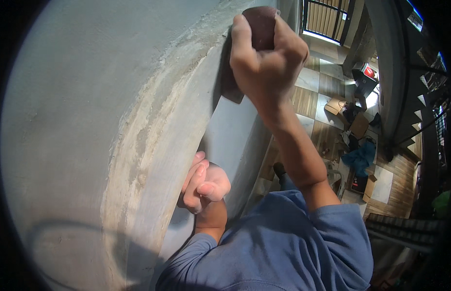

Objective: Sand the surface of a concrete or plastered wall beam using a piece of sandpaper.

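Note:
My right hand (269, 65) is raised at the top, gripping a dark brown sheet of sandpaper (262, 33). Its fingers wrap round the sheet, which lies along the edge of a grey plastered wall (65, 121); the lower end of the sheet sticks out below the hand. A rough, pale patched strip (143, 140) curves down the wall beside it. Lower down, my left hand (206, 184) rests by the wall's edge, palm turned up. Its fingers are loosely curled and a little apart, with nothing visible in them; part of the hand is hidden by the edge.
On the right, a tiled floor (305, 80) carries opened cardboard boxes (335, 106), a blue cloth (359, 157) and a dark container with something red (366, 80). A barred gate (325, 19) stands at the far end. A staircase (415, 131) rises at the far right.

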Demonstrator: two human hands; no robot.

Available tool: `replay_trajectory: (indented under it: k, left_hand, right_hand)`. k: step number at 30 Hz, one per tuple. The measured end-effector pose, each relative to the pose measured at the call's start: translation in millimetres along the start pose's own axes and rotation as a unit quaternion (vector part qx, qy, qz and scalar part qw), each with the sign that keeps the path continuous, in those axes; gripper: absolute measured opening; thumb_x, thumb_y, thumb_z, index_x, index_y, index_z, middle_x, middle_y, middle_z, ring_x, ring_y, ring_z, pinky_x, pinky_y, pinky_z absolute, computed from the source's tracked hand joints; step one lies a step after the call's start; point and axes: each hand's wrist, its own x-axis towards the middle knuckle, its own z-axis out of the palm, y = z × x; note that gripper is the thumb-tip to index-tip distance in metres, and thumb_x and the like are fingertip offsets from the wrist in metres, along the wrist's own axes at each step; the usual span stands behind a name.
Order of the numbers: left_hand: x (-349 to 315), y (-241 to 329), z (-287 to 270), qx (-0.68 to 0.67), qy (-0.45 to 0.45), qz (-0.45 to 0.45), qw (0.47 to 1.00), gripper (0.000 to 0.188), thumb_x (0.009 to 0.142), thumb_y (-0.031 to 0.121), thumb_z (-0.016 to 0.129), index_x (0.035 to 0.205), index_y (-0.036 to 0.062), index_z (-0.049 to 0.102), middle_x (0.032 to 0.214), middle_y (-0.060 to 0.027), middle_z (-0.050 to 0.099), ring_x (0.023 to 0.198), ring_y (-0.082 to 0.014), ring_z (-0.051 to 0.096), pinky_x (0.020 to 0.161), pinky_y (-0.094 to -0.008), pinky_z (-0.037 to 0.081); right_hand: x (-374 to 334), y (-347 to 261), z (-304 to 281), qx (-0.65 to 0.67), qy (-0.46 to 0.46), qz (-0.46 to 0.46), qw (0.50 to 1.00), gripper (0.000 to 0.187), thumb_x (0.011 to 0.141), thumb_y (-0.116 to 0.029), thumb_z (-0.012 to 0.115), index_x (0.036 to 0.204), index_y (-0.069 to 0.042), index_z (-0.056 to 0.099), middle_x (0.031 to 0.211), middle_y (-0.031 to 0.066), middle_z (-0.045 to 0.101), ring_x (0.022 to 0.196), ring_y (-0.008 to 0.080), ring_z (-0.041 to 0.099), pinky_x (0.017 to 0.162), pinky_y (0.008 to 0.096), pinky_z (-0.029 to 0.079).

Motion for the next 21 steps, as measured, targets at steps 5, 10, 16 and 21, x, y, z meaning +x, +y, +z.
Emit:
replay_trajectory:
  k: [5, 10, 16, 21]
  left_hand:
    - [-1.4, -9.4, 2.2, -0.018, 0.008, 0.018, 1.000, 0.031, 0.096, 0.008, 0.039, 0.069, -0.0049, 0.045, 0.048, -0.0113, 0.047, 0.034, -0.0235, 0.051, 0.028, -0.0303, 0.044]
    - [-4.6, -6.5, -3.0, -0.036, -0.002, 0.003, 0.999, 0.029, 0.096, 0.007, 0.038, 0.070, -0.0053, 0.044, 0.049, -0.0117, 0.048, 0.034, -0.0243, 0.052, 0.029, -0.0306, 0.045]
    - [-1.6, -9.2, 0.4, -0.025, -0.008, 0.016, 1.000, 0.028, 0.096, 0.006, 0.038, 0.071, -0.0055, 0.044, 0.050, -0.0121, 0.049, 0.036, -0.0245, 0.053, 0.030, -0.0312, 0.045]
    - [0.9, -6.3, 2.4, -0.027, -0.006, 0.015, 1.000, 0.028, 0.096, 0.007, 0.038, 0.072, -0.0046, 0.044, 0.050, -0.0121, 0.049, 0.035, -0.0239, 0.052, 0.030, -0.0312, 0.044]
  right_hand:
    - [-14.4, -0.1, 1.8, 0.061, 0.010, 0.045, 0.997, 0.007, 0.077, -0.004, 0.068, 0.073, -0.003, 0.062, 0.052, 0.0106, 0.056, 0.044, 0.0206, 0.058, 0.047, 0.0285, 0.045]
    - [-37.6, -10.1, -4.6, 0.085, 0.016, 0.044, 0.995, 0.006, 0.078, -0.005, 0.068, 0.075, -0.002, 0.064, 0.052, 0.0089, 0.056, 0.043, 0.0156, 0.056, 0.047, 0.0259, 0.043]
    - [-26.0, -9.2, -4.2, 0.071, -0.013, 0.095, 0.993, 0.011, 0.079, -0.008, 0.068, 0.074, -0.001, 0.062, 0.056, 0.0125, 0.059, 0.045, 0.0207, 0.058, 0.048, 0.0314, 0.045]
    - [-10.8, 17.0, 0.9, 0.038, 0.005, 0.114, 0.993, 0.006, 0.077, -0.002, 0.069, 0.077, 0.000, 0.063, 0.053, 0.0097, 0.056, 0.044, 0.0168, 0.057, 0.046, 0.0265, 0.043]
